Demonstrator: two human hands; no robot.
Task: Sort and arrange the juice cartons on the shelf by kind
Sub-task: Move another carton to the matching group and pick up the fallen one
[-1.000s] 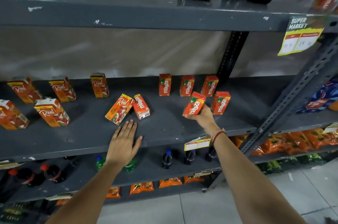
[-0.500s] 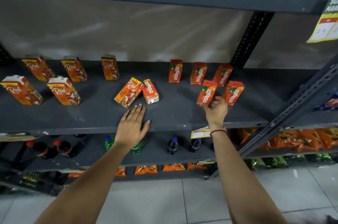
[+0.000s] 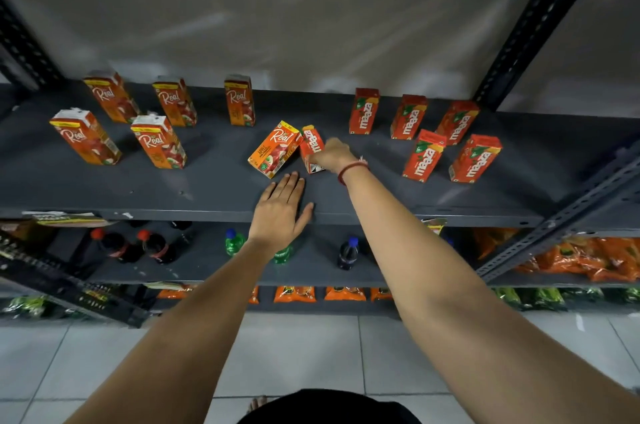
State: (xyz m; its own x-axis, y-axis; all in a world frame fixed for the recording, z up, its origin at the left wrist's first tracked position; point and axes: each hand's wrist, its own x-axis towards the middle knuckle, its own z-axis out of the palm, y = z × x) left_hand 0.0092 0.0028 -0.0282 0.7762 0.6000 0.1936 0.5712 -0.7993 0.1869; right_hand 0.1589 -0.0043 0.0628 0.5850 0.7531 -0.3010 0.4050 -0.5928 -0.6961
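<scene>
Small red Maaza juice carton (image 3: 310,146) lies mid grey metal shelf (image 3: 138,191), touching tilted orange Real apple carton (image 3: 275,149). Right hand (image 3: 333,155) clasps the Maaza carton. Left hand (image 3: 281,212) flat, fingers spread, holding nothing, near shelf's front edge.

We count six Real apple juice cartons (image 3: 275,149) across the left and centre of the frame: five standing upright at left, one tilted at centre. We count six Maaza cartons (image 3: 422,155): five upright at right of centre and one at centre, just beside the tilted Real carton. On the lower shelf we see two dark cola bottles with red caps (image 3: 119,245) at lower left, two green bottles (image 3: 233,242), only one with its blue cap showing, and one dark bottle with a blue cap (image 3: 348,252). Two hands appear at centre; the orange snack packets at lower right are too blurred to count.
</scene>
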